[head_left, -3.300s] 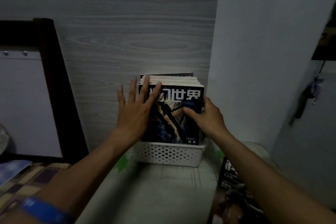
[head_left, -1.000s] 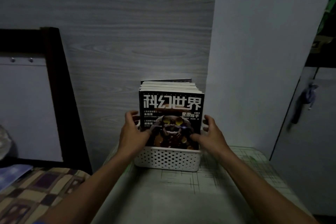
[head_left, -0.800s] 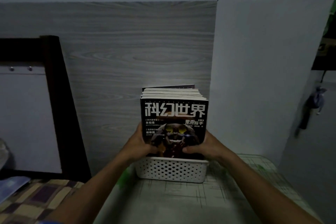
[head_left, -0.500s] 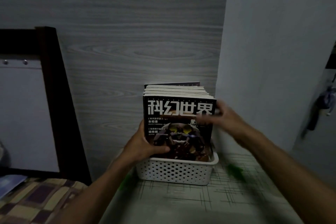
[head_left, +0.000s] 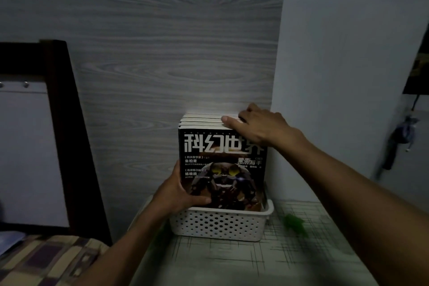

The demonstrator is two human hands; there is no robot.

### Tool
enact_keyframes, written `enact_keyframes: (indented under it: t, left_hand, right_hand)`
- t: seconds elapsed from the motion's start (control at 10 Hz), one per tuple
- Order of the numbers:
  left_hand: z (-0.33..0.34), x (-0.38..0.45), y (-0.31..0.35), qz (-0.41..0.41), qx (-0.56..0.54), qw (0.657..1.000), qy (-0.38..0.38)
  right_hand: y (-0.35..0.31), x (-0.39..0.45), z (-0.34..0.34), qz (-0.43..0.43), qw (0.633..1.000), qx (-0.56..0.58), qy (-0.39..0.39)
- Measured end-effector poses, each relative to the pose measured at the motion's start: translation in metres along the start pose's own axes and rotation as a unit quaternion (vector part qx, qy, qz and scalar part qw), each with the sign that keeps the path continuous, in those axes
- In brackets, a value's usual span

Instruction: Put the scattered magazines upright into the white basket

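Note:
Several magazines (head_left: 220,165) stand upright in a white perforated basket (head_left: 220,223) against the wood-grain wall panel. The front one has a black cover with large white characters. My left hand (head_left: 178,193) grips the lower left edge of the front magazines, thumb across the cover just above the basket rim. My right hand (head_left: 257,125) rests palm down on the top right corner of the stack, fingers spread over the top edges and partly hiding the title.
The basket stands on a small table (head_left: 255,262) with a pale line-patterned cloth, set in a corner beside a white wall. A dark wooden bed frame (head_left: 69,134) and a checked bedcover (head_left: 46,260) lie to the left. Something dark hangs on the right wall (head_left: 399,144).
My right hand rose from the lower right of the cover to the top right corner of the stack. My left hand stayed on the lower left edge.

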State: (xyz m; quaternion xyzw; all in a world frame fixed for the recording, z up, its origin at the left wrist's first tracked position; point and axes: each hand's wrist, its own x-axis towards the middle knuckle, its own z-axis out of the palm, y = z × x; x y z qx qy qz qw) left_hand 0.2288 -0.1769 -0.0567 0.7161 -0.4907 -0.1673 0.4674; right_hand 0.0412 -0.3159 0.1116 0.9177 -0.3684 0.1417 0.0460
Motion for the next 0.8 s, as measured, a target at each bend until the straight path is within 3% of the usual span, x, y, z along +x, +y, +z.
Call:
enact_keyframes:
  t: [0.1, 0.2, 0.4, 0.5, 0.6, 0.7, 0.8]
  left_hand:
    - [-0.001, -0.001, 0.000, -0.009, 0.006, 1.000, -0.008]
    - [-0.002, -0.001, 0.000, -0.009, 0.008, 1.000, -0.016]
    - [-0.009, -0.004, -0.001, -0.011, -0.008, 0.998, -0.058]
    - [-0.013, -0.010, 0.006, -0.017, -0.006, 0.997, -0.075]
    - [-0.004, -0.023, 0.010, -0.037, 0.033, 0.999, -0.010]
    - [0.000, -0.045, 0.021, -0.039, 0.019, 0.998, 0.047]
    - [0.000, -0.089, 0.029, -0.036, -0.106, 0.992, 0.055]
  right_hand:
    - [-0.006, 0.004, -0.012, 0.004, 0.999, -0.047, -0.024]
    - [-0.019, 0.001, -0.010, -0.045, 0.996, -0.019, 0.072]
    - [-0.029, -0.001, 0.003, -0.067, 0.997, 0.028, -0.022]
    - [-0.027, 0.001, 0.001, -0.070, 0.997, 0.012, -0.018]
    - [-0.028, -0.005, 0.007, -0.067, 0.997, -0.027, 0.013]
    - [-0.035, -0.025, 0.006, -0.062, 0.989, -0.063, 0.123]
    - [-0.036, -0.078, 0.018, -0.083, 0.952, 0.040, 0.291]
